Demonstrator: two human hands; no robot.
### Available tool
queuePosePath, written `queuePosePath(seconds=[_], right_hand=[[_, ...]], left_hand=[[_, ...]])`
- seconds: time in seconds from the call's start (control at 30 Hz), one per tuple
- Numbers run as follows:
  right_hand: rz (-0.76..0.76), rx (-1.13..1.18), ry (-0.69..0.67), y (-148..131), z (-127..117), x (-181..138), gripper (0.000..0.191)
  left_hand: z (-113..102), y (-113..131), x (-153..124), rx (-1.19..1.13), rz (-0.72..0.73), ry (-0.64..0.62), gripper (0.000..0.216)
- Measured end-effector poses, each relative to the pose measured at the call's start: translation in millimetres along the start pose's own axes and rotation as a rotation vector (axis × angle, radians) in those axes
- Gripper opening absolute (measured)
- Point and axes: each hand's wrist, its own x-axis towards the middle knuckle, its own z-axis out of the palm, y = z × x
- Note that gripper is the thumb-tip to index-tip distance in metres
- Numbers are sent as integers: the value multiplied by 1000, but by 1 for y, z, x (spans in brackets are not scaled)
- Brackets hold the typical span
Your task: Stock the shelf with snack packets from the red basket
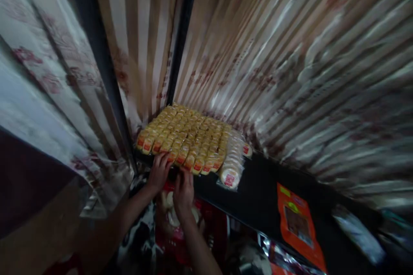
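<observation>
Rows of clear-wrapped packs of round yellow pastries (190,133) with orange labels lie side by side on a black shelf (254,197). At their front ends, my left hand (158,174) rests its stretched fingers against the labels. Just to its right, my right hand (183,193) reaches up with extended fingertips at the front edge of the same packs. Neither hand is seen wrapped round a pack. Beside the yellow rows lies a clear pack of white round pastries (231,163) with a red label. The fingertips are partly blurred in the dim light.
An orange pouch (298,223) with a window lies farther right on the shelf. Beyond it is a blurred white packet (358,232). Below the hands is a red bag or box (209,227) with pale contents. Pleated printed plastic sheeting (274,64) and a dark post (183,30) rise behind.
</observation>
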Motion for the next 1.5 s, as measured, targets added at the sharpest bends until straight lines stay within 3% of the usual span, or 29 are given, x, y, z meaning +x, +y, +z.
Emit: queuePosePath(seconds=[0.23,0.33,0.43,0.53,0.63,0.8,1.0,1.17,1.37,1.5], right_hand=[[148,-51,175,33,-31,5,29],[153,-81,296,47,-49,15,32],[163,-147,332,59,-73,34,34],[88,-222,309,68,-94,58,34],[10,-296,200,73,-106,78,37],[54,-403,64,77,-110,88,37],[30,-375,91,78,-118,83,27],[53,-221,95,78,-122,82,27],[114,-133,212,62,-140,87,47],[106,-88,337,36,-157,90,54]], left_hand=[[-6,6,-7,51,-13,20,35],[-10,7,-10,69,28,34,33],[-12,17,-18,31,75,11,31],[-8,40,-34,-102,166,-124,36],[1,72,-51,-233,244,-313,41],[20,111,-54,-369,180,-481,46],[41,120,-40,-439,120,-449,44],[47,122,-33,-494,119,-447,44],[42,130,-20,-513,51,-441,47],[29,132,-15,-483,-24,-350,41]])
